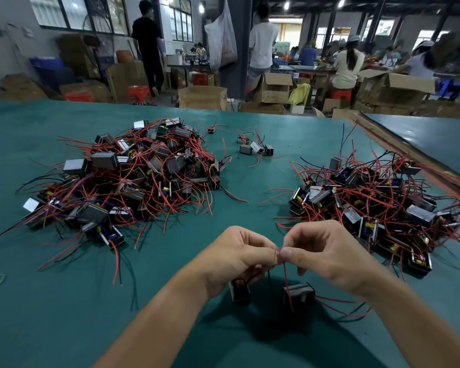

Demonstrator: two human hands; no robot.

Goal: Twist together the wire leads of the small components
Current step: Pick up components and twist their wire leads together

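While left hand (239, 257), right hand (327, 253) pinch leads (285, 272) | left pile (133, 176), right pile (377, 197)

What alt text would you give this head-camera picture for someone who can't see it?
A person's left hand and right hand pinch thin wire leads together at the fingertips, with two small components below them over a green table. A tangled left pile and right pile of similar red-wired components lie beyond.

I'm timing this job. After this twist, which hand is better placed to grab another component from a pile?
Right, probably. The right hand sits close beside the right pile; the left hand has more bare mat between it and the left pile. Both now pinch leads.
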